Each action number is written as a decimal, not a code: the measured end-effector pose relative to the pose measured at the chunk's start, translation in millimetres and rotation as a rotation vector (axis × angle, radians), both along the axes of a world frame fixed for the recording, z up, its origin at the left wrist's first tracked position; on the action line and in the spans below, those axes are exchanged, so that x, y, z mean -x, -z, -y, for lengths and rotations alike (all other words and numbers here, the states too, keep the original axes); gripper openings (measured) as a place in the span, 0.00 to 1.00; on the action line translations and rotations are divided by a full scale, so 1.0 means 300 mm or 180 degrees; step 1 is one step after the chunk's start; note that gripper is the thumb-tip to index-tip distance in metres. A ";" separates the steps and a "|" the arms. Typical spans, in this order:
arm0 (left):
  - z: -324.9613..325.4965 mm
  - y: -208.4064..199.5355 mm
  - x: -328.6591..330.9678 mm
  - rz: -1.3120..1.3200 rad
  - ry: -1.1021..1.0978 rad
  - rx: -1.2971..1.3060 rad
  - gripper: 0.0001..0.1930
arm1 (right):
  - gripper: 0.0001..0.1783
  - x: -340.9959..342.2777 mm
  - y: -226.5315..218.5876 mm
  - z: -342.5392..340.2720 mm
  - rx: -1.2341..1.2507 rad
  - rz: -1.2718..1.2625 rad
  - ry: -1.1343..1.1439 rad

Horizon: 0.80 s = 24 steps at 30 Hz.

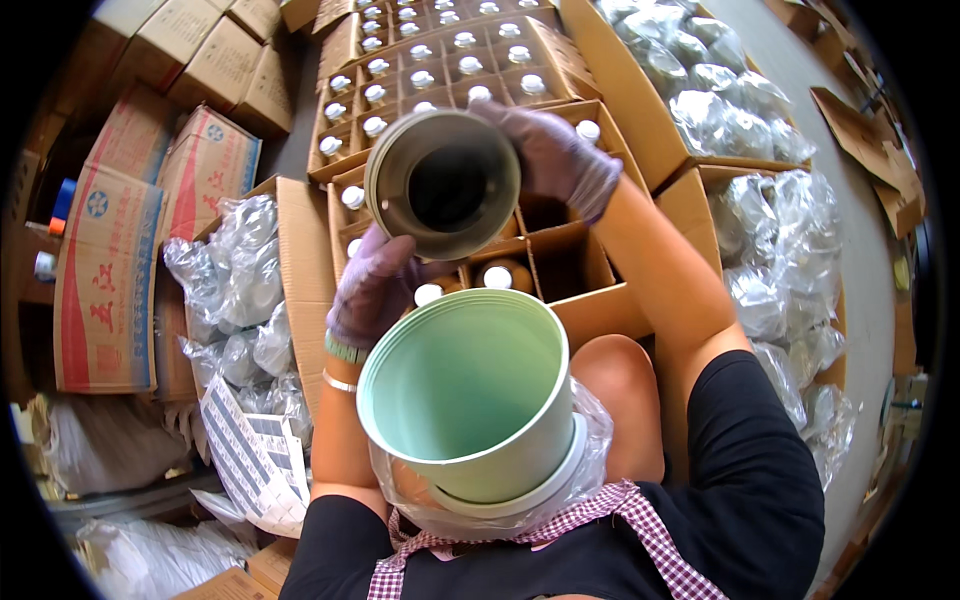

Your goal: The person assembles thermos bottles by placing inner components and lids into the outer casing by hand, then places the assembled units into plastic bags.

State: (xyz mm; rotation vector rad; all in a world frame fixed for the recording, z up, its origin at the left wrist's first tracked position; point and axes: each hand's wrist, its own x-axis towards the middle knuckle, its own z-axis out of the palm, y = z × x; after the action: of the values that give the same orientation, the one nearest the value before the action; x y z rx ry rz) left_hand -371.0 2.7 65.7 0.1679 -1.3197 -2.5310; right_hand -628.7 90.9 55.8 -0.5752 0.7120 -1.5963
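Observation:
Between my two gloved hands is a round grey-brown container (390, 185), its wide rim facing me and a dark hollow in its middle. My left hand (370, 285) is closed on its lower left edge, thumb over the rim. On its upper right side, my right hand (550, 150) grips it, with some fingers hidden behind. Just below, a pale green bucket (470, 390) sits tilted at my lap, a pale round base under it and clear plastic film around it. Under my hands stands an open divided carton (600, 305) of brown bottles (510, 275) with white caps.
Farther off are more divided cartons of white-capped bottles (470, 65). Open boxes of clear plastic-wrapped items (770, 245) stand to the right, and similar wrapped items (240, 270) to the left. Printed cartons (110, 280) and a label sheet (255, 455) are also on the left.

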 end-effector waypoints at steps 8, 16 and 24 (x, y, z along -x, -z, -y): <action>-0.015 0.079 -0.025 0.0637 -0.1072 -0.0367 0.19 | 0.43 -0.252 0.084 0.035 0.1831 -0.5562 0.2008; -0.043 0.084 0.009 0.0709 -0.1842 0.0647 0.18 | 0.40 -0.150 0.060 0.124 -0.0736 -0.3464 0.0242; -0.010 0.168 0.039 0.0822 -0.1998 0.2870 0.22 | 0.33 -0.267 0.145 0.171 -0.0957 -0.1754 0.1423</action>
State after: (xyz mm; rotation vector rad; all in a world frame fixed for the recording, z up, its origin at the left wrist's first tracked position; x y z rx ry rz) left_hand -382.7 5.7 15.4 0.6019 -1.9714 -1.2865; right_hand -548.7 39.6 12.4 -0.6688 1.5522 -1.6970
